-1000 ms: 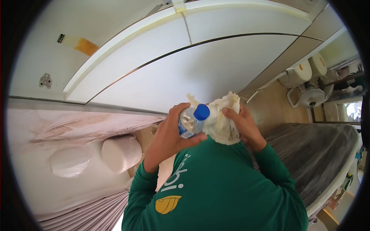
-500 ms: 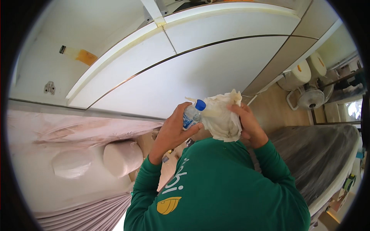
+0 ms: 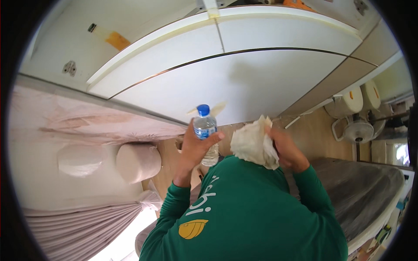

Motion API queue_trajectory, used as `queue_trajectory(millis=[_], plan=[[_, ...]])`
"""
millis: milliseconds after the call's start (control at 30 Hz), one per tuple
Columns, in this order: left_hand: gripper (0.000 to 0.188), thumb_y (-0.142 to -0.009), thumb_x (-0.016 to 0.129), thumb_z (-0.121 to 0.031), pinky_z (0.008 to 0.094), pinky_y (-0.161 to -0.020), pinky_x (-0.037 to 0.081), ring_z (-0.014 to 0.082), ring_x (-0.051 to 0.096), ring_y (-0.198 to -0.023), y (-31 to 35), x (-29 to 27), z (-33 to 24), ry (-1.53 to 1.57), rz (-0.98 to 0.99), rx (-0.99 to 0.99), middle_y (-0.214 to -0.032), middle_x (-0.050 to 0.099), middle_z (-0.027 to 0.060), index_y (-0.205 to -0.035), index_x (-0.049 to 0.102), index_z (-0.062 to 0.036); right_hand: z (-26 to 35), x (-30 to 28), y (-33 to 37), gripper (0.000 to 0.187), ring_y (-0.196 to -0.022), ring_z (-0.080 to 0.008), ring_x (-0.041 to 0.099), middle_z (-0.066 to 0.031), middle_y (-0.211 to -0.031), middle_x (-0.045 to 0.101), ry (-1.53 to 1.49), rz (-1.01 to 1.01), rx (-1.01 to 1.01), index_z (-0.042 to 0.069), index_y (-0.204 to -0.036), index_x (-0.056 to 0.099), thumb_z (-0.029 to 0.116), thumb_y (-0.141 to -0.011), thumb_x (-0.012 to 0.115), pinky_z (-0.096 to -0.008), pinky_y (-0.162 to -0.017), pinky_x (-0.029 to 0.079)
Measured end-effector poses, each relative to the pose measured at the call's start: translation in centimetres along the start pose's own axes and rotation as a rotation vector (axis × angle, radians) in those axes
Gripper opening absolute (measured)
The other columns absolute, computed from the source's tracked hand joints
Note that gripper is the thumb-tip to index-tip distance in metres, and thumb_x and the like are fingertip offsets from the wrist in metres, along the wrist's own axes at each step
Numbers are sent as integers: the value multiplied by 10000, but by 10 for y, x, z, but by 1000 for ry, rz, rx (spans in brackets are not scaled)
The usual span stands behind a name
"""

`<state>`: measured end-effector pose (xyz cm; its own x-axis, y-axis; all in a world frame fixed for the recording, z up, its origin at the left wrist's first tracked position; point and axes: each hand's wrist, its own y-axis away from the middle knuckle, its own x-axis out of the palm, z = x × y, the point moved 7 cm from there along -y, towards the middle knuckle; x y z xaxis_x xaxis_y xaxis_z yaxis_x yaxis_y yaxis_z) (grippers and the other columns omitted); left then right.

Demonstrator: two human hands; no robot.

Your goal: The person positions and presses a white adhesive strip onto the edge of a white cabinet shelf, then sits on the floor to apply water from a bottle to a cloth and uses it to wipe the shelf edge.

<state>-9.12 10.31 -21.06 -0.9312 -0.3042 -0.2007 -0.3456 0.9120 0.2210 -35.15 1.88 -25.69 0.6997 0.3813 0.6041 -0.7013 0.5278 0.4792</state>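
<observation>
In the head view, the person's left hand (image 3: 191, 148) is wrapped around a clear, blue-capped bottle (image 3: 205, 131), whose long axis runs nearly up the view, cap toward the white panel (image 3: 261, 82). Just right of the bottle, with a gap between, the slightly blurred right hand (image 3: 285, 148) grips a crumpled whitish cloth (image 3: 250, 143) by its right side.

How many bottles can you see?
2: a blue-capped bottle in the left hand and an orange bottle at upper left. Others may be hidden.
</observation>
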Motion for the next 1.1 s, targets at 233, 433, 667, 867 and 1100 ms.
queue_trajectory(millis=[233, 433, 667, 867, 1100], plan=[[635, -1000, 830, -345, 384, -1000, 513, 188, 609, -1122, 41, 11, 26, 120, -27, 33, -1238, 634, 78, -1455, 504, -45, -18, 28, 12, 476, -1062, -116, 710, -53, -1235, 753, 97, -62, -21, 0, -1418, 668, 395, -1154, 622, -293, -915, 597], [611, -983, 827, -312, 443, -1007, 512, 317, 644, -1112, 37, 0, -2, -254, 83, 272, -1230, 634, 175, -1423, 532, -8, 13, 43, -7, 453, -901, -78, 677, -27, -1086, 760, 192, -128, -192, -17, -1318, 713, 396, -1149, 638, -266, -781, 564], [661, -874, 889, -236, 449, -882, 570, 372, 698, -1058, 20, 1, -50, -662, 158, 436, -1200, 649, 151, -1436, 617, -22, 11, 50, -16, 397, -866, -83, 675, -24, -1020, 743, 90, -69, -122, -3, -1228, 727, 370, -1162, 610, -261, -753, 551], [671, -860, 888, -295, 456, -831, 578, 377, 715, -991, 10, -8, -64, -799, 189, 528, -1191, 662, 141, -1420, 642, -20, 9, 65, -13, 457, -1039, -178, 723, -105, -1199, 741, -114, -55, -96, -28, -1323, 668, 385, -1186, 528, -358, -913, 601], [657, -869, 862, -323, 458, -812, 565, 362, 709, -958, 4, -8, -83, -930, 267, 538, -1165, 673, 126, -1419, 652, -33, 5, 59, -15, 483, -1160, -229, 721, -149, -1305, 722, -134, -8, -106, -47, -1397, 623, 376, -1188, 517, -396, -1000, 600]])
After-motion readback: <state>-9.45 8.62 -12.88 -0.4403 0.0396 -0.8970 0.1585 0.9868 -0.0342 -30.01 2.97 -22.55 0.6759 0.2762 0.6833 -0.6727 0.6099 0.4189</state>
